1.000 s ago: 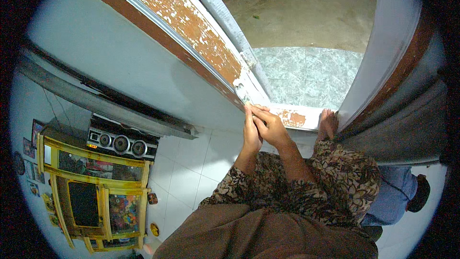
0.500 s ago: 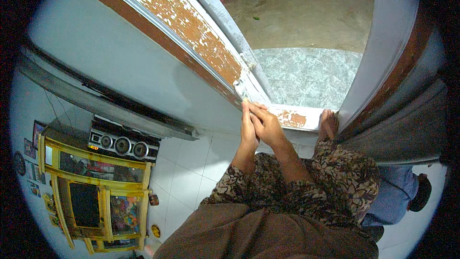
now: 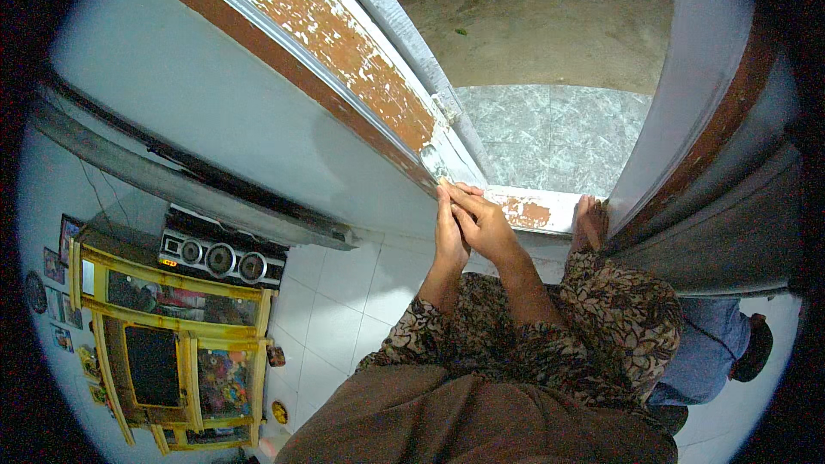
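Note:
Both hands are together at the lower part of a white door frame (image 3: 400,77), where large patches of paint are gone and brown shows through. My left hand (image 3: 449,241) is closed, its fingers pointing up along the handle end of a paint scraper (image 3: 432,159). Closed over the same handle from the right is my right hand (image 3: 488,228), its fingers overlapping the left ones. The scraper's small shiny blade rests against the frame just below the brown patch. Most of its handle is hidden by my fingers.
A white threshold (image 3: 554,210) with a brown worn patch crosses the doorway beside my bare foot (image 3: 589,222). Grey tiles (image 3: 550,137) lie beyond it. A yellow cabinet (image 3: 185,335) with a speaker unit stands left. Another person (image 3: 703,348) in blue is at the right.
The scraper blade has shifted very slightly and tilted on the frame. Both hands have moved a few pixels right and keep their grip.

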A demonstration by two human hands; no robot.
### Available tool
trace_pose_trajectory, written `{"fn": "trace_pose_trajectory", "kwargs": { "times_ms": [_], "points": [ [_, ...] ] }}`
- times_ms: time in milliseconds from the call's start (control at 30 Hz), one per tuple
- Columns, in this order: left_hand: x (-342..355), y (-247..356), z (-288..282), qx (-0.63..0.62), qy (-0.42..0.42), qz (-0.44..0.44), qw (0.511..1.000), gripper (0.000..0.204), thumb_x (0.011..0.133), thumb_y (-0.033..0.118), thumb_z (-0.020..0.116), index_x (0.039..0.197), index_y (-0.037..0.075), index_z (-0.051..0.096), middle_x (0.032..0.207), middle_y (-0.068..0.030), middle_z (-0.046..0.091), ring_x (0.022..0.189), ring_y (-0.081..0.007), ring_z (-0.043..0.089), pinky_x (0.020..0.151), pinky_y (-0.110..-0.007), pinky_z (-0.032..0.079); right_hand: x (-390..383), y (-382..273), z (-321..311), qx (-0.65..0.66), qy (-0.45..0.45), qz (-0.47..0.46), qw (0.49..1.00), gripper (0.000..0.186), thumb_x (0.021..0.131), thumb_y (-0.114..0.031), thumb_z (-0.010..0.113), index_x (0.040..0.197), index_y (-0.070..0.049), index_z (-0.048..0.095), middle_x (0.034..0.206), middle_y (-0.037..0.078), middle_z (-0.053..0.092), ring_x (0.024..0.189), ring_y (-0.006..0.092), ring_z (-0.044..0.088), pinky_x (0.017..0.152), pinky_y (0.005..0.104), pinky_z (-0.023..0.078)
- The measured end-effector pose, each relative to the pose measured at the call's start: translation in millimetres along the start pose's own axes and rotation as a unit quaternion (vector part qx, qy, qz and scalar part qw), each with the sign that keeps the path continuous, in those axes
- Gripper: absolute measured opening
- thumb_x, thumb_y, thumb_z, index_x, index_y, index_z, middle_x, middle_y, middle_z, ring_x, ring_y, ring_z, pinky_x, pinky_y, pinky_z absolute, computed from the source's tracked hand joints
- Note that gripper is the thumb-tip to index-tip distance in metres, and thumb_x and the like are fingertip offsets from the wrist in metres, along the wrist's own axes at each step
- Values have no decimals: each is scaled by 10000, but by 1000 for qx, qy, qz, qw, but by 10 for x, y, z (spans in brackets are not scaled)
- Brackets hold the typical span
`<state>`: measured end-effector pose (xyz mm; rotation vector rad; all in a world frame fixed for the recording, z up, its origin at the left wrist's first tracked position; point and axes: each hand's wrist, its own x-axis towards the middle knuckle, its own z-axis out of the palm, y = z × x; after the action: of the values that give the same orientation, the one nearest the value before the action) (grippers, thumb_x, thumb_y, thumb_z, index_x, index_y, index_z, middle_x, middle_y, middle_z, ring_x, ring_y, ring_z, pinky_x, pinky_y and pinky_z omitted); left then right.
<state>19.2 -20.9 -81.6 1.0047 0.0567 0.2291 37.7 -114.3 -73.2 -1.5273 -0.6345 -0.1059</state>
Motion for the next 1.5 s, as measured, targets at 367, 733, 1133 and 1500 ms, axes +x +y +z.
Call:
{"fn": "trace_pose_trajectory", "kwargs": {
  "times_ms": [367,733,1133,1500],
  "points": [
    [30,-21,-44,-8,34,-42,999,505,1023,537,277,1035,90,512,999,-80,585,940,-175,547,872,-318,448,-14,-41,-15,-24,-28,49,998,397,887,-29,573,1283,-46,586,1246,211,609,1213,315,560,1013,366,439],
    [35,-82,-130,-1,18,-31,999,501,1024,534,275,1042,94,513,1008,-81,582,938,-177,550,871,-319,449,-31,12,-16,-7,-8,3,1000,391,902,-85,575,1293,-75,581,1229,199,615,1168,330,580,982,383,458],
    [-12,50,43,-27,44,-33,998,487,1030,512,281,1041,83,512,980,-76,578,931,-181,556,864,-323,458,0,-53,3,-2,-16,25,1000,381,896,-57,573,1277,-47,591,1206,203,631,1124,321,616,945,363,479],
    [-129,113,-46,78,78,-46,993,512,1037,485,281,1090,32,514,1005,-88,561,963,-189,539,895,-336,443,-64,-189,198,96,44,64,992,407,918,-54,526,1321,-86,562,1253,183,608,1149,303,604,966,349,470]
  ]
}}
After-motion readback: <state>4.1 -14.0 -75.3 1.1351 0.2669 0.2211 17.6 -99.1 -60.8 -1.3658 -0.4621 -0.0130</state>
